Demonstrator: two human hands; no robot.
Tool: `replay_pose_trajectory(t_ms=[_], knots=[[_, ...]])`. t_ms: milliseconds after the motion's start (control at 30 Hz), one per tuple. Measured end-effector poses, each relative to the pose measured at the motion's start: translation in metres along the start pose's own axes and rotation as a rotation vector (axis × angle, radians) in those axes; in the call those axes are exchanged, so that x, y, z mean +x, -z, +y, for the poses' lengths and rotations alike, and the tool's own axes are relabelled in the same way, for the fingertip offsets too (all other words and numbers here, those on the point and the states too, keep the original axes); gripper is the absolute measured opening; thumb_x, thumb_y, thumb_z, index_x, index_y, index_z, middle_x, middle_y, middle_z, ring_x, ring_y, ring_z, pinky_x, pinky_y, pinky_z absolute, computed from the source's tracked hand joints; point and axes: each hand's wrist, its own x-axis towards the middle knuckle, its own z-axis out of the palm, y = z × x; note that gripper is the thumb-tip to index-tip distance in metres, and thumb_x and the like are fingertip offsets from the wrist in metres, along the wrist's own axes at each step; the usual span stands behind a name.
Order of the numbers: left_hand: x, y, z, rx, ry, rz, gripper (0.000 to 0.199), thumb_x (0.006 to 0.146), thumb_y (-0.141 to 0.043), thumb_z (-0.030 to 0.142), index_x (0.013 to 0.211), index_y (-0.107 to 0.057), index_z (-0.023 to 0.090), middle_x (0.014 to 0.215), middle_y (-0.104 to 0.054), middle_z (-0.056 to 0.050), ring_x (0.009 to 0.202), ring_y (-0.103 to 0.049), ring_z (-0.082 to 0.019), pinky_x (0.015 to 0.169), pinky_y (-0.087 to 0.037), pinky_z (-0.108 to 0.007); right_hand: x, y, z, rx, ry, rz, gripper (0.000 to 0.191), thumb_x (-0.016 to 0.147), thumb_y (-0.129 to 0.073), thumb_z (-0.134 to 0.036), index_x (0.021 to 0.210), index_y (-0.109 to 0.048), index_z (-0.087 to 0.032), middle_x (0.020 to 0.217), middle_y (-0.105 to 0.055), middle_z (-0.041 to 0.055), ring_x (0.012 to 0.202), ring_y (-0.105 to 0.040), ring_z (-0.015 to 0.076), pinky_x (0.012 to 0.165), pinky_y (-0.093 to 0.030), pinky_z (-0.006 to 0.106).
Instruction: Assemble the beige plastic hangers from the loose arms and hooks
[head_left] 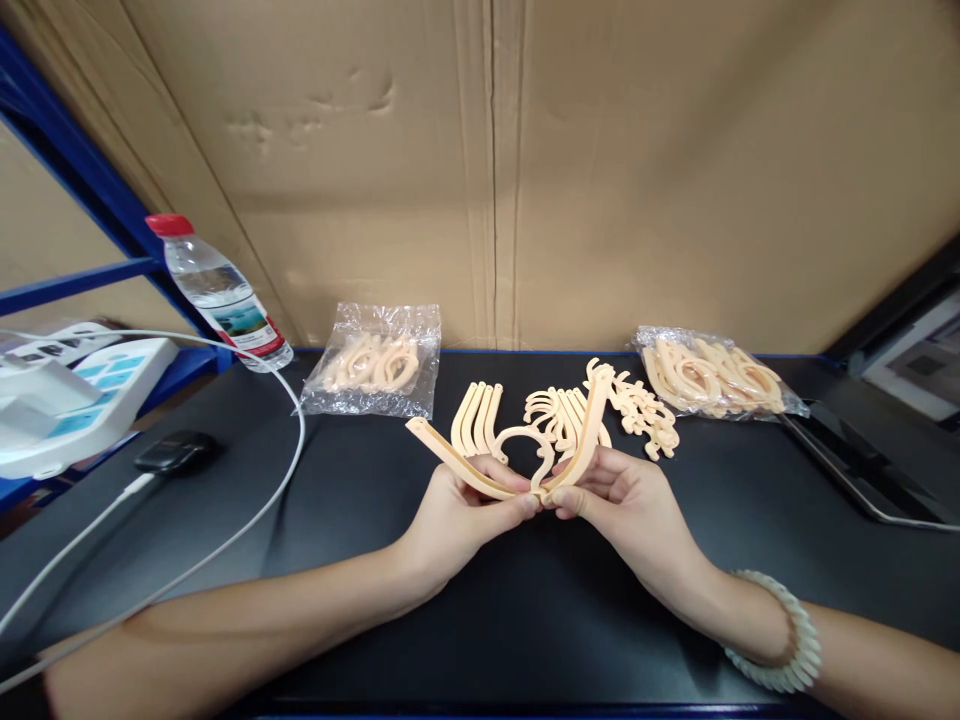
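Observation:
Between my two hands is a cream plastic folding hanger, its two curved arms spread up and outward and its round hook between them. My left hand pinches the base of the left arm near the joint, thumb in front. With thumb and fingers closed, my right hand grips the base of the right arm on the other side of the joint. Behind the hanger lie several loose curved arms in a row, a group of loose hooks and arms, and a pile of small cream connecting pieces.
Clear bags of cream parts lie at the back left and back right. A water bottle stands at left, near a white cable and a small black device. A tablet lies at right. Cardboard walls the back.

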Motion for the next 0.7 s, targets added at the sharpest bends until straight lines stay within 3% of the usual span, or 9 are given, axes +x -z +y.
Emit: replay_pose_trajectory(t_ms=[433,700], knots=[[0.0006,-0.0015,0.0022,0.000,0.006,-0.004,0.016,0.065,-0.085,0.021,0.070,-0.071,0.015,0.070,-0.074,-0.001,0.068,-0.070,-0.014,0.069,-0.056,-0.024,0.0033,0.0009,0.0020,-0.045,0.010,-0.004,0.031,0.058,-0.087,-0.036,0.065,-0.064,-0.018,0.065,-0.070,0.0033,0.061,-0.066,0.0171,0.060,-0.057,0.030],[-0.0003,-0.0011,0.0026,0.000,0.015,-0.005,0.019,0.066,-0.085,0.022,0.074,-0.070,0.014,0.075,-0.076,-0.004,0.074,-0.073,-0.018,0.077,-0.058,-0.029,0.0066,0.0028,-0.0017,-0.127,0.116,-0.128,0.024,0.071,-0.079,-0.035,0.078,-0.063,-0.019,0.077,-0.070,0.0036,0.071,-0.067,0.0173,0.068,-0.056,0.031]])
